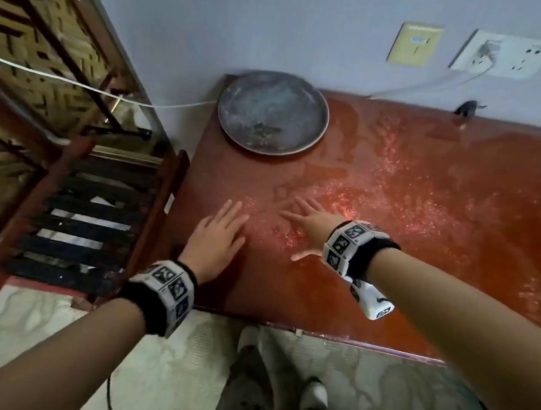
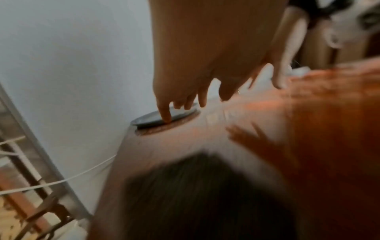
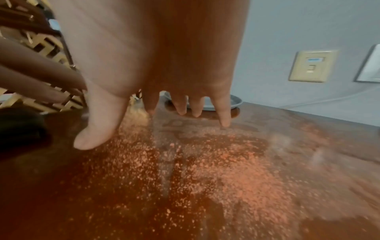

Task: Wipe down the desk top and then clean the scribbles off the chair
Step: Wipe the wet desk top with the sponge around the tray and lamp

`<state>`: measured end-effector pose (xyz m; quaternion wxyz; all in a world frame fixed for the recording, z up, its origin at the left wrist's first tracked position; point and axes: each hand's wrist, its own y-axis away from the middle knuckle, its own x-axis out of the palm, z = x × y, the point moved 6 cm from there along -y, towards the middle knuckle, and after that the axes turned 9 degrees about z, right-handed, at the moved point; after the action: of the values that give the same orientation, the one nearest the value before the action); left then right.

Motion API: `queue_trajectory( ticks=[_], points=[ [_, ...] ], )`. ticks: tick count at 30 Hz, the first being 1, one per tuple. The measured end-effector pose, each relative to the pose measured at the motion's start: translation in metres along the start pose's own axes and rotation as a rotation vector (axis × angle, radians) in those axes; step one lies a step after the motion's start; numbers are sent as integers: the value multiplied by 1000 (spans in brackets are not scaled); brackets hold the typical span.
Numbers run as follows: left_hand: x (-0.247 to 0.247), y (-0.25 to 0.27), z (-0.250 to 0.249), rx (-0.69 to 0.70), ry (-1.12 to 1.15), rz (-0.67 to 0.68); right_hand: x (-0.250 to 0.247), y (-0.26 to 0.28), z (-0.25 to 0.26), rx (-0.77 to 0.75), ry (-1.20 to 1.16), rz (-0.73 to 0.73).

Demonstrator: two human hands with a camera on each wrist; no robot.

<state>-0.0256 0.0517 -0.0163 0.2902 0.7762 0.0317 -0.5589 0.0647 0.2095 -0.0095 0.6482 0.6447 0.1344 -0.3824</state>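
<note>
Both forearms reached in from the near edge of the desk [image 1: 423,196], each with a patterned band at the wrist. The left hand [image 1: 215,239] lay palm down with straight fingers close to the desk's left edge, holding nothing; whether it touched the wood could not be told. The right hand [image 1: 309,226] hovered just beside it, fingers spread and straight, also holding nothing. Pale speckled dust [image 3: 226,162] covered the red-brown top from the hands out toward the right, where the surface ran broad and bare. A round grey plate [image 1: 272,112] sat at the far left corner against the wall [image 1: 275,29], with only a dark smudge of crumbs in it. Left of the desk stood a slatted wooden chair [image 1: 79,223], close beside the desk's edge. Two wall outlets [image 1: 507,55] sat above the far edge, a white cord [image 1: 431,84] trailing from one.
</note>
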Motion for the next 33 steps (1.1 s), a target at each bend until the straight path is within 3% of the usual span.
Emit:
queue_trajectory(
  ticks=[2,4,5,9,12,15,18,21,26,29,33],
  points=[
    [27,26,28,70,-34,-20,-1,-12,5,15,59,-4],
    [67,58,45,126,-156,75,3,-23,6,55,92,-22],
    [76,68,50,160,-180,17,3,-29,6,63,95,-34],
    [65,73,67,61,-88,-36,0,-40,4,109,120,-42],
    [69,85,70,123,-111,-19,3,-42,-2,136,58,-8],
    [67,66,81,147,-89,-36,9,-45,-7,134,-7,11],
    [43,8,100,53,-92,-78,10,-47,-10,128,-22,6],
    [22,-32,110,-10,-108,-26,11,-46,-10,128,-19,4],
    [40,6,95,6,-168,-31,11,-47,-9,129,11,6],
    [65,44,77,35,-72,62,11,-47,-9,125,16,6],
    [32,-4,89,-33,-48,49,11,-46,-8,120,-7,23]
  ],
)
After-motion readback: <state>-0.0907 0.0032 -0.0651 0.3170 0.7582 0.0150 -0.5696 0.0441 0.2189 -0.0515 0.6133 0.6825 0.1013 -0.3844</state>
